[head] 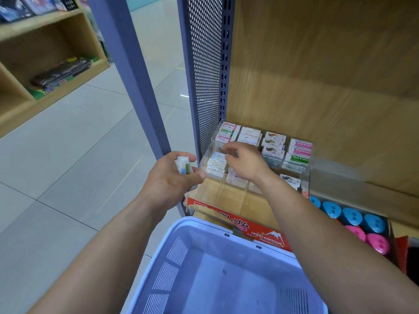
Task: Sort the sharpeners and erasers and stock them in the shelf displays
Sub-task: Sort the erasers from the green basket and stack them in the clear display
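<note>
Erasers, small white blocks in printed paper sleeves (273, 142), fill the rear rows of the clear acrylic compartmented display tray (215, 191) on the shelf, while the tray's front compartments show bare wood through their walls. Our right hand (246, 164) reaches over the left half of the tray, its fingers curled above the stacked sleeves. Motion blur keeps us from telling whether they pinch anything. Our left hand (167, 182) hovers just left of the tray, well apart from the right, with thumb and fingers wrapped round a small white eraser with green and blue print (184, 167). A red cardboard box printed HARD ERASER (272, 239) sits under the tray's front edge. To the right of the tray, round blue and pink plastic sharpeners with twin holes (352, 215) stand in rows. A pale blue slotted plastic basket (172, 257) sits in front of the tray, below our forearms. A grey-blue perforated metal panel (205, 87) rises at the tray's left side, and a wood-grain back board (317, 64) stands behind it.
</note>
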The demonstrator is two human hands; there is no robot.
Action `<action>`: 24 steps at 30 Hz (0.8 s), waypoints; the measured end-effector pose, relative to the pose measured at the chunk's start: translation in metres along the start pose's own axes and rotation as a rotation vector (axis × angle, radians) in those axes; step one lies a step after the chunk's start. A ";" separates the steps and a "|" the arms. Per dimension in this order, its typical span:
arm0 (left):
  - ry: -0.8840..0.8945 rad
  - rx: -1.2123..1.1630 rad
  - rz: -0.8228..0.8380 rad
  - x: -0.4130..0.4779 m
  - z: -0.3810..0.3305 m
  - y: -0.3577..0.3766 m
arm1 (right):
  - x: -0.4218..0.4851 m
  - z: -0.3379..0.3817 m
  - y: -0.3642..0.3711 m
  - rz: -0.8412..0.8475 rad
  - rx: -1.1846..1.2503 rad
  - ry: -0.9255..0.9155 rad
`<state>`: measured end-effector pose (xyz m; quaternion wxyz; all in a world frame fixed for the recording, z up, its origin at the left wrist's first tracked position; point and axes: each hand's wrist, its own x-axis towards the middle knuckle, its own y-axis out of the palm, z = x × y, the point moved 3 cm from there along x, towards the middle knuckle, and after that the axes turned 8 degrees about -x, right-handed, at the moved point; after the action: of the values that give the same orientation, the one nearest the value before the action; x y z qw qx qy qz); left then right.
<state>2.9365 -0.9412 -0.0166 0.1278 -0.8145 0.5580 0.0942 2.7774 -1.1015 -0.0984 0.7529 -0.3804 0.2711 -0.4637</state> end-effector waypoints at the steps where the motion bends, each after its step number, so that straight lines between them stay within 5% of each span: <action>1: 0.002 0.000 0.009 -0.001 0.000 0.002 | -0.011 0.003 -0.006 -0.036 0.071 -0.010; 7: -0.025 -0.073 0.142 -0.010 -0.001 0.026 | -0.102 0.039 -0.045 0.023 0.527 -0.144; 16: 0.036 -0.083 0.497 -0.039 -0.008 0.071 | -0.145 0.023 -0.087 0.029 0.446 -0.167; 24: -0.018 -0.138 0.441 -0.043 -0.006 0.092 | -0.163 0.007 -0.099 0.043 0.545 -0.041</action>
<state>2.8354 -0.9363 -0.0077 0.0528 -0.6787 0.7136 0.1651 2.6649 -0.9796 -0.0044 0.8425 -0.1672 0.1286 -0.4957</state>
